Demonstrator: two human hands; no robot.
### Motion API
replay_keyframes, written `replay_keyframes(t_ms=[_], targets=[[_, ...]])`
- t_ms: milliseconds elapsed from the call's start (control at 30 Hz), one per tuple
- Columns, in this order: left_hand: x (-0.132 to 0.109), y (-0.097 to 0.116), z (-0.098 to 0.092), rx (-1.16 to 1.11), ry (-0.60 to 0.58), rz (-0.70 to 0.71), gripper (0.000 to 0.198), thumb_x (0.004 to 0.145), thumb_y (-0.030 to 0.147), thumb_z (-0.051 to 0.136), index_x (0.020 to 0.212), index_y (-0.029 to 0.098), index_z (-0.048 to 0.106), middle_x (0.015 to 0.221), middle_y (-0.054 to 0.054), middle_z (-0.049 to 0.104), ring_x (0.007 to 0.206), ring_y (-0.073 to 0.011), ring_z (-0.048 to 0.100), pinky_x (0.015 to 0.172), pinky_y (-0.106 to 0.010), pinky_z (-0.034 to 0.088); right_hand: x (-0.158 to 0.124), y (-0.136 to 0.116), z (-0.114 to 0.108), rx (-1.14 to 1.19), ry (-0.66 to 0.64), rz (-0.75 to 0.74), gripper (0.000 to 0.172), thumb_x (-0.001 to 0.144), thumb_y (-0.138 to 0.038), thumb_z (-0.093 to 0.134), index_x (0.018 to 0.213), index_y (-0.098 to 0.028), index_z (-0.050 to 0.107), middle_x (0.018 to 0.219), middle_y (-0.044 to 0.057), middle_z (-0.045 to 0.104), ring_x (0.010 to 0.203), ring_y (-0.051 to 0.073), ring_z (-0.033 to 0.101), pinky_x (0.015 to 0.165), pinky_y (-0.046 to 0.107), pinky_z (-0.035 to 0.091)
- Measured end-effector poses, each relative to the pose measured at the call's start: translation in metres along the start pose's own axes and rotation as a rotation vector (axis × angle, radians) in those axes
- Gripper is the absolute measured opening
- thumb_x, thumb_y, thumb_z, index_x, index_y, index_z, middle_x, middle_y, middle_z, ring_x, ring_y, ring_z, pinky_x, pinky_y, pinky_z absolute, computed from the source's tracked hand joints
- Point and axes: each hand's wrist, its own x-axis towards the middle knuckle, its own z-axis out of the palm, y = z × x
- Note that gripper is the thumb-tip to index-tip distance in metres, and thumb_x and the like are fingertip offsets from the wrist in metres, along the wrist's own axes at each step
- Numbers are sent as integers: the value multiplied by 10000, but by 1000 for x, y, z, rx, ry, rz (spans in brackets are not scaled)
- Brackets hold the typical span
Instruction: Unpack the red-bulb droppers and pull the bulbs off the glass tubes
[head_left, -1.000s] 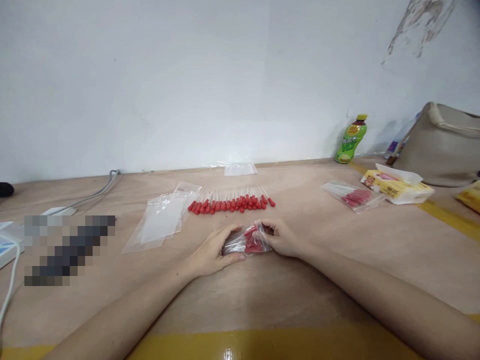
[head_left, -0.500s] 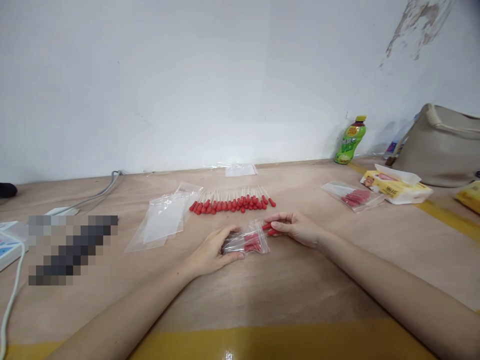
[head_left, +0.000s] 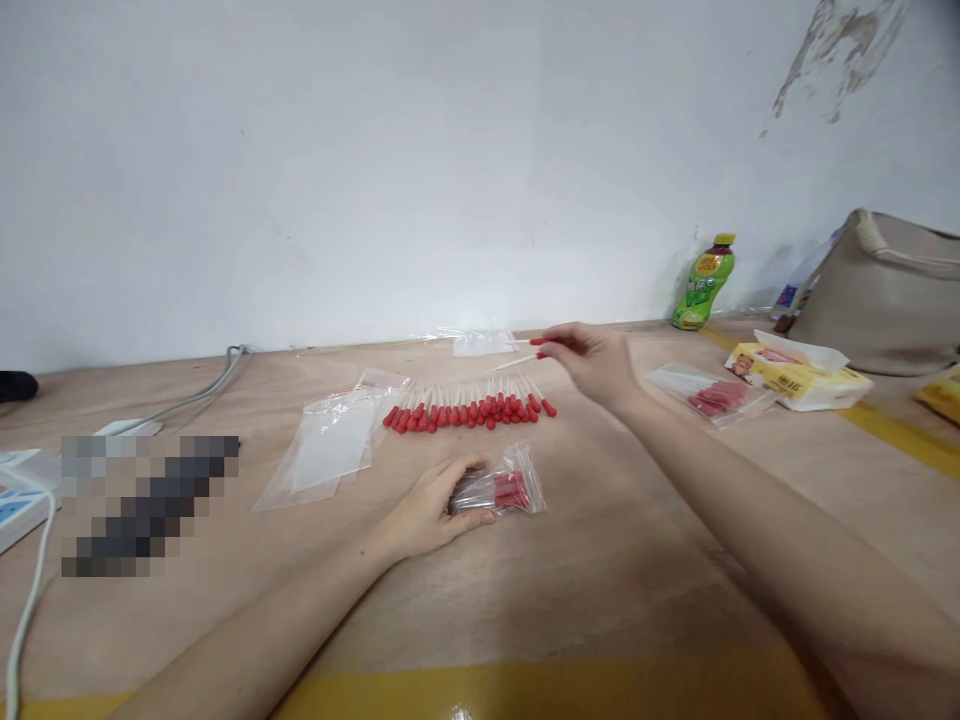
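My left hand [head_left: 431,508] rests on the wooden table [head_left: 615,560], fingers curled over the closed end of a small clear bag [head_left: 499,492] that holds several red-capped droppers. My right hand [head_left: 592,362] is raised beyond it, above the right end of a row of red-capped droppers [head_left: 469,410] laid side by side. Its fingers pinch two red-capped droppers [head_left: 534,352] by their bulbs, thin tips pointing left.
Empty clear bags [head_left: 330,448] lie left of the row, another [head_left: 481,343] by the wall. A filled bag [head_left: 709,394], tissue pack [head_left: 799,372], green bottle [head_left: 702,282] and beige handbag [head_left: 889,292] are right. Cables [head_left: 191,392] and a white box [head_left: 19,490] are left.
My right hand drew two droppers out of the small bag and carried them up and away to above the row's right end. My left hand stayed on the bag.
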Motion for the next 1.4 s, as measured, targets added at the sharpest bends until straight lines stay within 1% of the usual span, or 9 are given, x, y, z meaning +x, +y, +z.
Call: replay_keyframes(t_ms=[167, 267, 433, 600, 767, 867, 1000, 1233, 1400], targets=[[0, 0, 1, -4, 6, -3, 512, 770, 433, 572, 1201, 209, 412, 1172, -90, 533, 1053, -234, 513, 882, -398, 430, 4, 12, 67, -557, -462, -517, 221, 862, -94, 404, 878, -160, 614, 1013, 90, 624, 972, 181, 547, 843, 343, 436], [-1, 0, 1, -12, 4, -9, 510, 769, 434, 572, 1199, 210, 414, 1173, -87, 530, 1057, -232, 510, 883, -397, 429, 4, 16, 85, -730, -686, -576, 212, 859, -69, 403, 836, -124, 607, 944, 112, 626, 921, 184, 542, 795, 318, 420], [-1, 0, 1, -12, 7, -10, 521, 762, 441, 578, 1198, 212, 412, 1183, -84, 526, 1070, -229, 505, 894, -389, 427, -4, 16, 98, -740, -702, -527, 155, 855, -146, 466, 830, -121, 616, 848, 95, 636, 824, 176, 566, 717, 283, 417], [-1, 0, 1, -2, -1, -16, 524, 771, 433, 571, 1212, 210, 395, 1201, -80, 519, 1082, -224, 499, 901, -380, 424, -14, 12, 84, -485, -438, -276, 255, 877, -299, 442, 1005, -132, 587, 935, 87, 638, 833, 150, 580, 728, 257, 426], [0, 1, 1, 1, -11, -22, 534, 775, 448, 558, 1226, 218, 388, 1214, -82, 509, 1096, -238, 486, 914, -397, 411, -42, 17, 36, -262, -194, 54, 173, 800, -286, 500, 798, -153, 611, 696, 24, 615, 608, 117, 533, 557, 230, 403], [0, 2, 1, 4, -16, -33, 535, 774, 453, 555, 1227, 222, 389, 1218, -81, 506, 1097, -241, 486, 917, -394, 410, -70, 19, 16, -228, -317, 275, 146, 737, -294, 558, 719, -156, 603, 557, -14, 556, 494, 99, 470, 462, 211, 348], [0, 1, 1, -5, -23, -45, 578, 777, 446, 551, 1264, 228, 330, 1241, -89, 491, 1113, -251, 478, 920, -416, 408, -95, 11, 12, -16, -647, 213, 188, 751, -341, 573, 770, -171, 651, 706, 13, 631, 634, 125, 545, 582, 235, 418], [1, 3, 0, -27, -27, -54, 601, 787, 413, 553, 1290, 230, 281, 1250, -87, 488, 1139, -238, 464, 942, -415, 396, -96, -3, 20, -79, -749, 63, 336, 688, -394, 664, 957, -196, 632, 973, 48, 535, 868, 159, 524, 787, 294, 418], [1, 3, 1, -22, -17, -38, 568, 796, 393, 548, 1278, 228, 299, 1243, -87, 493, 1136, -231, 470, 948, -411, 394, -97, -15, 19, -63, -803, 119, 260, 629, -281, 705, 828, -171, 580, 821, 0, 543, 722, 118, 501, 648, 241, 409]])
